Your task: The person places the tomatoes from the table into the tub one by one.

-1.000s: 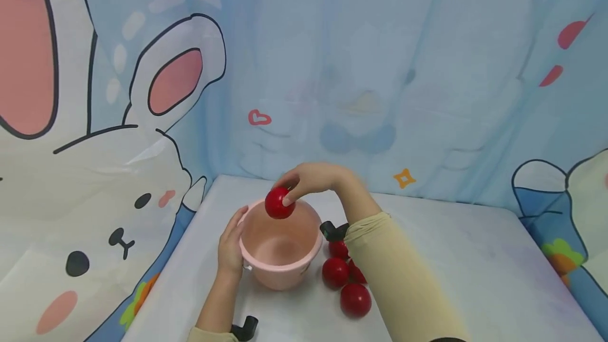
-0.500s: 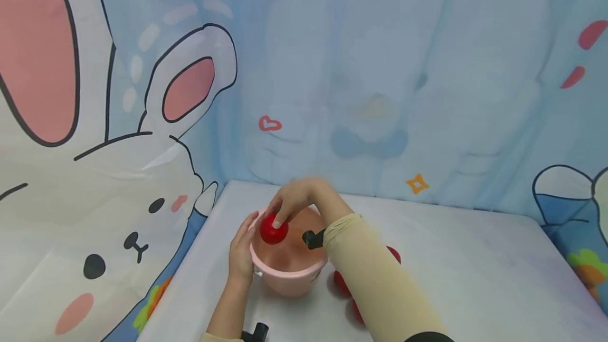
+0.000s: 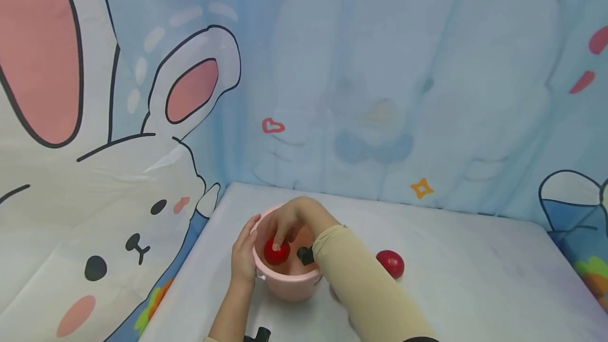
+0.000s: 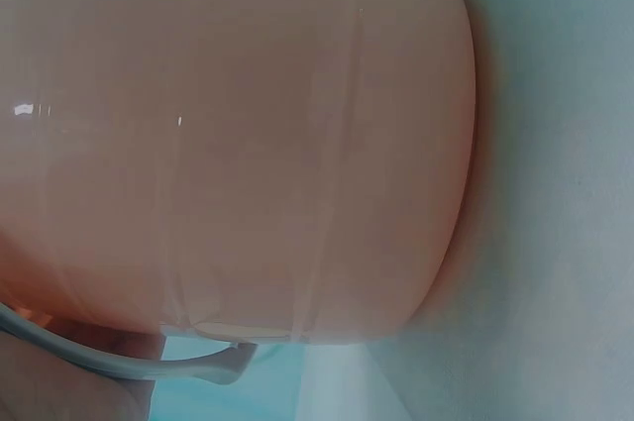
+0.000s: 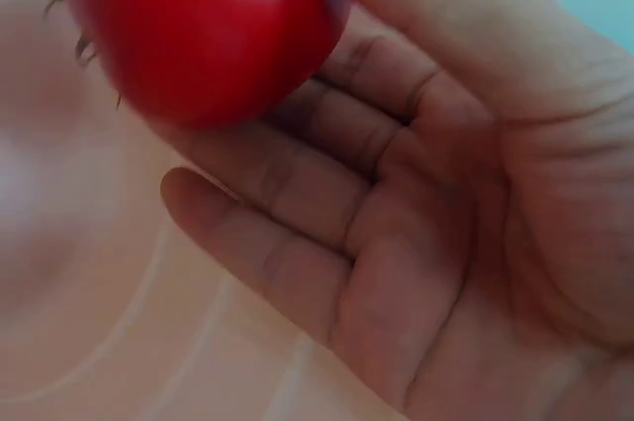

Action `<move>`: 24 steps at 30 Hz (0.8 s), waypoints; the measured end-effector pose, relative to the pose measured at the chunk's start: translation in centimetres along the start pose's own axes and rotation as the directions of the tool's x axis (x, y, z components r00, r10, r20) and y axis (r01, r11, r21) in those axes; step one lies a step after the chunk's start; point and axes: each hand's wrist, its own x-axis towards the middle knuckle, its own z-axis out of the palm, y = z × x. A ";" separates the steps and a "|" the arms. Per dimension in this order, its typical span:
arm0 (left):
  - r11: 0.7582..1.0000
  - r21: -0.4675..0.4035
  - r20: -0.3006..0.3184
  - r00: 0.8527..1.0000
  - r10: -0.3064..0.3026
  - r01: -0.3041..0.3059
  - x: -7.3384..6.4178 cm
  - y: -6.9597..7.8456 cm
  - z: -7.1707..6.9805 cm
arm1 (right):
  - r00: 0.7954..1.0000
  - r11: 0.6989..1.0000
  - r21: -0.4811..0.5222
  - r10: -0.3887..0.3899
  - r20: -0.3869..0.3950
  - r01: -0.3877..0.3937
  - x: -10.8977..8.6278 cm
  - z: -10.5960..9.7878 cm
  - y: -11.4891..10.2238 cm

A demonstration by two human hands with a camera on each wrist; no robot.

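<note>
A pink bucket stands upright on the white table. My left hand holds its left side, fingers along the outer wall up at the rim. In the left wrist view the bucket wall fills most of the picture, with its pale handle crossing near the fingers. Reaching down inside the bucket, my right hand pinches a red tomato between thumb and fingers. The right wrist view shows that tomato with small curled stem bits, close over the bucket's inner wall.
Another red tomato lies on the table to the right of my right sleeve. The sleeve hides other tomatoes beside the bucket. Behind the table hangs a blue curtain with cartoon prints.
My right hand has lowered the tomato from above the rim down into the bucket. The left hand stays on the bucket. The right sleeve now covers most tomatoes on the table.
</note>
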 end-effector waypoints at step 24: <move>1.000 0.012 0.001 1.000 0.017 -0.017 -0.2 0.3 -0.1 | 0.987 0.987 -0.122 0.082 -0.140 -0.099 -0.8 1.2 0.6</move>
